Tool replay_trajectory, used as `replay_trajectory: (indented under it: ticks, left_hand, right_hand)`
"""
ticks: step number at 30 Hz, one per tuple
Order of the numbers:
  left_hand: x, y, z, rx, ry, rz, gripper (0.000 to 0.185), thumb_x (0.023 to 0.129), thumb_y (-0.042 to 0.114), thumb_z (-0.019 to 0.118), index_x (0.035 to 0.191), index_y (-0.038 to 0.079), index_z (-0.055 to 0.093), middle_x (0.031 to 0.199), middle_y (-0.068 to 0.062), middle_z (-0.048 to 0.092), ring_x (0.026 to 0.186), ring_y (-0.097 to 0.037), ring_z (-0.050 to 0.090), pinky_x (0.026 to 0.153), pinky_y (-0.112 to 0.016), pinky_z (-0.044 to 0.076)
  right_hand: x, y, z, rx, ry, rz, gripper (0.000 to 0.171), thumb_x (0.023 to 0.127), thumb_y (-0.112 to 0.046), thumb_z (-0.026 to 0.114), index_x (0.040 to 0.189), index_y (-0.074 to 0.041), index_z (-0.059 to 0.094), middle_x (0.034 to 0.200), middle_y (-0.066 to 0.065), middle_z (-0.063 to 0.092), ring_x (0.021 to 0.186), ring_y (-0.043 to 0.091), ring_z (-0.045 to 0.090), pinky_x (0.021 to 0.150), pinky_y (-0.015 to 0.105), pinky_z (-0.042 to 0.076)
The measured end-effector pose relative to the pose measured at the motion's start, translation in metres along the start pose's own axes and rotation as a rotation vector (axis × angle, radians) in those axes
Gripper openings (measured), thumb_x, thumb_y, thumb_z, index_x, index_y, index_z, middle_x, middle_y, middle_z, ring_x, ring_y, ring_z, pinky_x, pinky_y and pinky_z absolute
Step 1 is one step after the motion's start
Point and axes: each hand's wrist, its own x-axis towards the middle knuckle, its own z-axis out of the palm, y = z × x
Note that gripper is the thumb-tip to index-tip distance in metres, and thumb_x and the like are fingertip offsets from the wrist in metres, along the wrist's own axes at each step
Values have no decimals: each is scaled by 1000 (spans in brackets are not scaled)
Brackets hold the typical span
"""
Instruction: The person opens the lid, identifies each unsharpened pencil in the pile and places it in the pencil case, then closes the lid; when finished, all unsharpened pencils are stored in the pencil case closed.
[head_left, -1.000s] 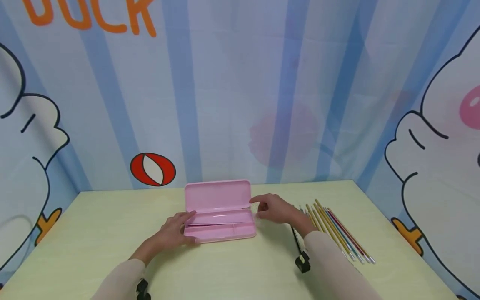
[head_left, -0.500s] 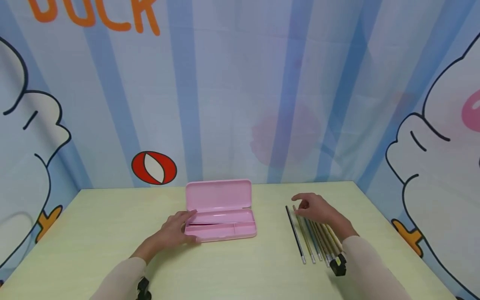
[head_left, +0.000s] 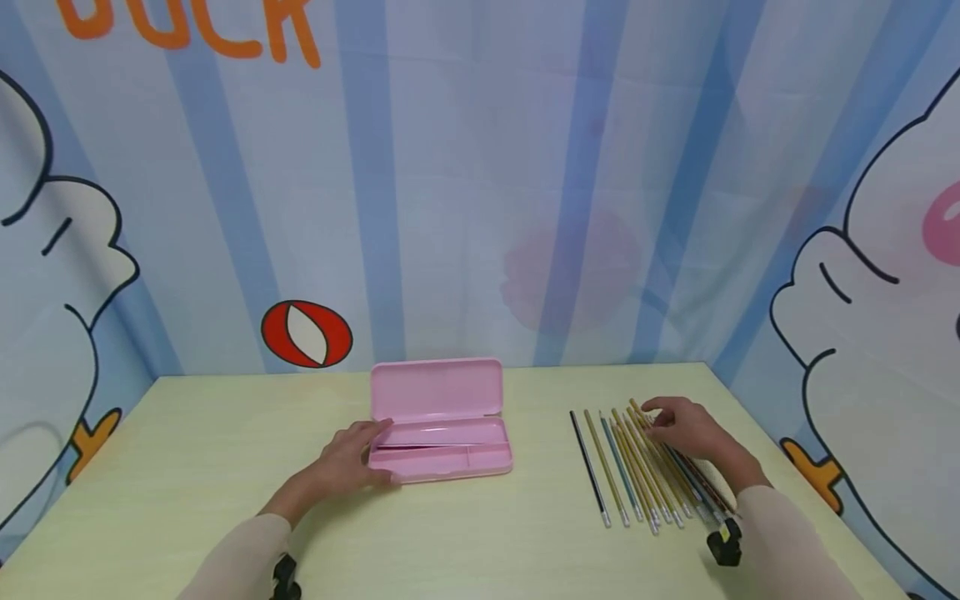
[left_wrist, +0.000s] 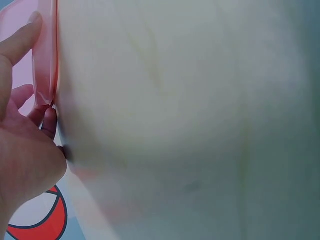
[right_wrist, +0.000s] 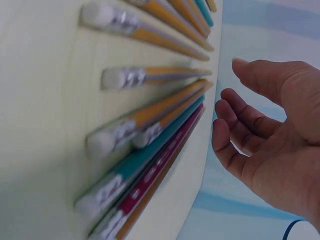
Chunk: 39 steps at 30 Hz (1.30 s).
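An open pink pencil case (head_left: 450, 457) lies on the pale yellow table (head_left: 187, 467), its lid (head_left: 437, 390) standing up at the back. My left hand (head_left: 358, 454) grips the case's left end, thumb on the rim and fingers curled against the end wall. In the left wrist view the left hand (left_wrist: 25, 145) lies against the pink edge (left_wrist: 44, 65). To the right lies a row of several pencils (head_left: 622, 471). My right hand (head_left: 660, 419) hovers over their far ends, fingers loosely bent, holding nothing. In the right wrist view the right hand (right_wrist: 260, 135) is above the pencils (right_wrist: 145, 115).
A black pencil (head_left: 588, 462) lies at the left of the row, apart from the others. A cartoon-printed curtain (head_left: 480, 183) closes off the back and sides of the table. The table's right edge runs close to the pencils.
My right hand has moved from the case's right end across to the right, over the far ends of the pencils. The left hand and the case have stayed put.
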Motion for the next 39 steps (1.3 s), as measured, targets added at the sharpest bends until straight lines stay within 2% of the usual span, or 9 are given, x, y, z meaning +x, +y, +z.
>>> replay_trajectory:
  ticks: [8, 14, 20, 39]
  left_hand:
    - [-1, -1, 0, -3, -10, -2, 86, 73, 39, 74, 145, 22, 30, 145, -10, 33, 129, -34, 29, 97, -63, 34]
    - [-2, 0, 0, 1, -7, -10, 86, 73, 38, 75, 145, 23, 30, 145, -10, 32, 130, -35, 29, 97, -63, 35]
    - [-3, 0, 1, 11, -4, -13, 87, 73, 39, 75, 145, 25, 29, 146, -8, 32, 129, -34, 30, 97, -62, 36]
    - [-1, 1, -2, 13, -10, -2, 85, 74, 37, 74, 145, 22, 30, 145, -12, 33, 129, -35, 30, 96, -62, 36]
  right_hand:
    - [-10, 25, -3, -3, 1, 58, 40, 88, -7, 57, 126, 3, 50, 96, 15, 64, 81, 23, 61, 64, 37, 51]
    - [-14, 40, -4, -24, 8, 107, 37, 88, -4, 55, 124, 3, 52, 99, 19, 63, 87, 29, 61, 67, 40, 52]
    - [-18, 52, -2, -43, 13, 150, 37, 86, -4, 58, 122, 3, 54, 99, 19, 63, 88, 31, 60, 67, 40, 52]
    - [-24, 56, -4, -50, 3, 173, 32, 86, -7, 59, 117, 3, 57, 92, 14, 65, 79, 23, 60, 63, 36, 50]
